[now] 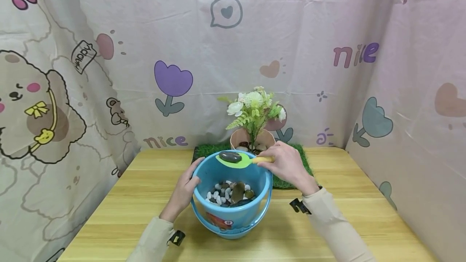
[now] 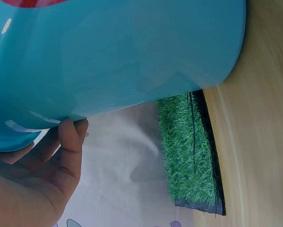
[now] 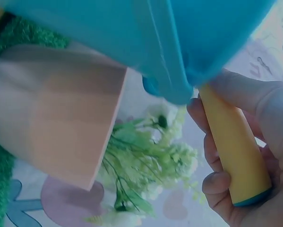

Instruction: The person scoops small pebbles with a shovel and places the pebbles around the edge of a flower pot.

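Note:
A blue bucket (image 1: 233,221) stands on the wooden table, with white pebbles (image 1: 218,199) and larger brown and dark stones (image 1: 238,192) at its bottom. My left hand (image 1: 185,192) grips the rim at the left, thumb over the edge; the left wrist view shows its fingers against the outer wall (image 2: 132,56). In my right hand (image 1: 287,165) is a small toy shovel, held by its yellow handle (image 3: 233,146) with the fingers wrapped round it. Its green blade (image 1: 238,162) lies over the far part of the bucket's opening and carries a dark, smooth oval stone (image 1: 230,156).
Behind the bucket, a pinkish flowerpot (image 1: 268,138) with white flowers and green leaves (image 1: 253,106) stands on a green turf mat (image 1: 300,159). Brownish stones show inside the pot. The bucket's handle (image 1: 268,201) hangs down at the front. A printed cloth (image 1: 309,72) surrounds the table.

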Tool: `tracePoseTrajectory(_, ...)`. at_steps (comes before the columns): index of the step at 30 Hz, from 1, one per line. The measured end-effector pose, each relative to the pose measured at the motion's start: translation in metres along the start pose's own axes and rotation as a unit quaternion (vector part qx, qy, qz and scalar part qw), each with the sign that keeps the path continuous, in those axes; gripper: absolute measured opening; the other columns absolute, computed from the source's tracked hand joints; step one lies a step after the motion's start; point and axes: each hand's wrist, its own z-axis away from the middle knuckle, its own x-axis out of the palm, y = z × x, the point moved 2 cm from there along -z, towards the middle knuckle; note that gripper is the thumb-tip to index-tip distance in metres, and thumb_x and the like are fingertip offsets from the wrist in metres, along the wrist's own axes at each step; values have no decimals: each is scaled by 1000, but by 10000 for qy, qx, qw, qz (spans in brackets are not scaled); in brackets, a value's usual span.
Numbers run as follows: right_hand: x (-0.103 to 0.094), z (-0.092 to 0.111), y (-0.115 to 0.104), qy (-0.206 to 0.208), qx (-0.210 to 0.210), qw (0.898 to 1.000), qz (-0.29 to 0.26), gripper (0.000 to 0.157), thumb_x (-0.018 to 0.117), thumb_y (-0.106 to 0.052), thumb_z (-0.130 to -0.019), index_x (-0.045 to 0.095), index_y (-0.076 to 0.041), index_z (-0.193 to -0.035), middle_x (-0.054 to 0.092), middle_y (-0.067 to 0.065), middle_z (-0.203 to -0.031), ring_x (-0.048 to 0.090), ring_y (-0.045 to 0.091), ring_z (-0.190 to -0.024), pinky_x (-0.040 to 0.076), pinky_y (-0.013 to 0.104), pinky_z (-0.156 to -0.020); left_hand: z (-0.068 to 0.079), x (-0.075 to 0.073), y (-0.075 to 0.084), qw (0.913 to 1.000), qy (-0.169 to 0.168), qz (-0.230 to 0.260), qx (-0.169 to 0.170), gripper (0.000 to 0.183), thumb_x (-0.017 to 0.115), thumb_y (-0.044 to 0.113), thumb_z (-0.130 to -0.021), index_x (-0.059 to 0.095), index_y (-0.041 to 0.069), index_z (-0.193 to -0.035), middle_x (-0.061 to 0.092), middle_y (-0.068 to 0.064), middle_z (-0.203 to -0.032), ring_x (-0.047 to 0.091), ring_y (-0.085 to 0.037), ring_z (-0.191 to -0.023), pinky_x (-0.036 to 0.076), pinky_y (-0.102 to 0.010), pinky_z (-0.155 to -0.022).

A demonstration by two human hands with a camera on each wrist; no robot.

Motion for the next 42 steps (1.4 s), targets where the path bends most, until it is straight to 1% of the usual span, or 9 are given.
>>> tracePoseTrajectory(8,-14,-8,15,141,343,9993,-58,22,82,-32,-76,80,-18,-93,72,-4,-78,55,12,-69,42,29,-58,0,0,0,10000,15,25,-5,65,40,7,-87,37,16,-151,47,-18,-147,55,-43,-124,52,-56,-90)
tracePoseTrajectory(13,-15,-12,24,132,608,9979,159,22,81,-31,-77,80,-17,-93,71,-2,-75,49,11,-57,36,28,-51,1,0,0,10000,35,30,0,65,40,7,-87,37,16,-151,48,-18,-147,56,-42,-123,53,-55,-89)
tracePoseTrajectory(17,-13,-14,29,-81,853,9951,490,22,79,-34,-79,80,-18,-94,68,-3,-72,47,12,-54,33,27,-46,2,1,0,10000,45,57,-22,65,40,6,-87,37,16,-151,48,-19,-147,56,-43,-123,54,-54,-89)
tracePoseTrajectory(26,3,-26,39,-744,1106,9858,1026,19,77,-36,-81,80,-18,-87,69,1,-68,53,17,-52,38,34,-42,2,0,0,10000,51,3,-41,65,40,6,-88,36,15,-152,47,-18,-148,55,-42,-124,53,-55,-91)
tracePoseTrajectory(29,7,-32,38,-872,1087,9834,1163,16,78,-35,-80,80,-19,-83,64,1,-59,49,17,-47,36,34,-40,2,0,0,10000,57,-30,-72,64,39,7,-89,36,17,-152,47,-17,-148,55,-42,-124,53,-54,-91)
tracePoseTrajectory(31,11,-35,36,-933,1033,9818,1289,19,79,-34,-80,76,-18,-71,59,1,-54,47,18,-45,34,33,-38,3,0,-2,9999,66,-47,-95,64,39,7,-89,36,18,-152,46,-17,-148,55,-42,-124,53,-54,-90)
tracePoseTrajectory(35,16,-38,32,-808,847,9828,1428,44,80,-33,-78,52,-18,-48,45,0,-44,42,17,-41,29,31,-36,4,0,-3,9999,68,-34,-90,64,39,6,-89,36,15,-152,46,-17,-148,55,-42,-125,53,-54,-90)
tracePoseTrajectory(38,18,-39,30,-714,747,9841,1442,49,80,-32,-78,45,-20,-47,43,-2,-44,42,16,-41,31,31,-36,4,0,-2,10000,56,-29,-60,63,39,7,-89,36,15,-152,46,-17,-148,55,-42,-125,53,-54,-91)
tracePoseTrajectory(42,20,-39,29,-628,619,9856,1440,43,80,-31,-78,51,-19,-49,47,-1,-45,44,16,-40,35,32,-37,2,1,-2,10000,45,-30,-42,63,40,7,-89,37,15,-151,47,-17,-148,55,-42,-125,52,-55,-91)
